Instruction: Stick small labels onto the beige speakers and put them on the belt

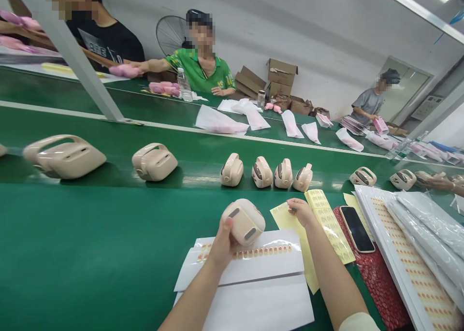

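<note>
My left hand (222, 244) grips a small cream plastic device (246, 222), turned so that a flat face with two grey strips shows. It hangs over white sheets carrying rows of small orange-and-red stickers (263, 251). Over the top of a pale yellow backing sheet (284, 215) is my right hand (301, 211), its thumb and fingertips pinched together. Whatever is between those fingertips is too small to make out. Beside this hand lies a folded yellow sticker sheet (328, 224) with rows of pale labels.
Similar cream devices with handles (232, 170) stand along the green conveyor belt (195, 152). To the right are a phone (357, 228), red bubble wrap (377, 278) and stacked sticker sheets (409, 253). Across the belt, co-workers (206, 70) handle pink items behind a slanted metal post (83, 60).
</note>
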Motion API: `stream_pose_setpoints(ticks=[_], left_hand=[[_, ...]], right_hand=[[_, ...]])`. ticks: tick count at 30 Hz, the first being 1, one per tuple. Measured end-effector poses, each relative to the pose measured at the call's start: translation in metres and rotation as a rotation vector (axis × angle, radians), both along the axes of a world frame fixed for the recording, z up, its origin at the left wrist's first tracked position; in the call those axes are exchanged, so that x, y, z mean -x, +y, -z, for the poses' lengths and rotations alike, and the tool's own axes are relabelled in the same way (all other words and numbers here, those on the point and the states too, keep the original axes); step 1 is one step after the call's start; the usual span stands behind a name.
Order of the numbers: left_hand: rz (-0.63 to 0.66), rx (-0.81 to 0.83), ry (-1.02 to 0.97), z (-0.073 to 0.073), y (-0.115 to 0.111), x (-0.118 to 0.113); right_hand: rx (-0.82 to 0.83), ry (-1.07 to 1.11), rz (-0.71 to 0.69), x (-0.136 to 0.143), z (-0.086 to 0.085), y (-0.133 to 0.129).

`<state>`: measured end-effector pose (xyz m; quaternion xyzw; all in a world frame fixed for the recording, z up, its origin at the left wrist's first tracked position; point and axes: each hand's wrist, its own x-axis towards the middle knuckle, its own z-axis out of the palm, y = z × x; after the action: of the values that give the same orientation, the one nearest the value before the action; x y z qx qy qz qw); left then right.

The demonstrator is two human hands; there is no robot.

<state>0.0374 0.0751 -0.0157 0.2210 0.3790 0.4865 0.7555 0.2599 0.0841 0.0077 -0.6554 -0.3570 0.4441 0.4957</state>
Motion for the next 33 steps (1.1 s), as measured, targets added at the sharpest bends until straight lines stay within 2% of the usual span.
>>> stream_pose_setpoints(ticks=[4,8,11,23,30,33], left_hand=[[-0.038,-0.103,0.108,0.0,-0.005,-0.006],[-0.036,-0.153,0.154,0.0,-0.01,-0.01],[-0.025,-0.158,0.147,0.001,-0.011,-0.01],[-0.04,-0.164,0.137,0.003,-0.01,-0.01],[-0.023,-0.147,0.139,0.0,-0.012,-0.009],[-0.077,-0.116,0.109,-0.002,-0.01,-0.009]], right_hand=[[-0.061,0.095,-0.1,0.031,-0.031,-0.015],[-0.102,0.052,-0.174,0.072,-0.046,-0.03],[-0.082,-0.048,-0.153,0.085,-0.046,-0.035],[-0.095,-0.246,-0.176,0.089,-0.046,-0.036],[-0.3,-0.418,-0.133,0.1,-0.039,-0.042],[-0.404,-0.346,-0.14,0.098,-0.037,-0.042]])
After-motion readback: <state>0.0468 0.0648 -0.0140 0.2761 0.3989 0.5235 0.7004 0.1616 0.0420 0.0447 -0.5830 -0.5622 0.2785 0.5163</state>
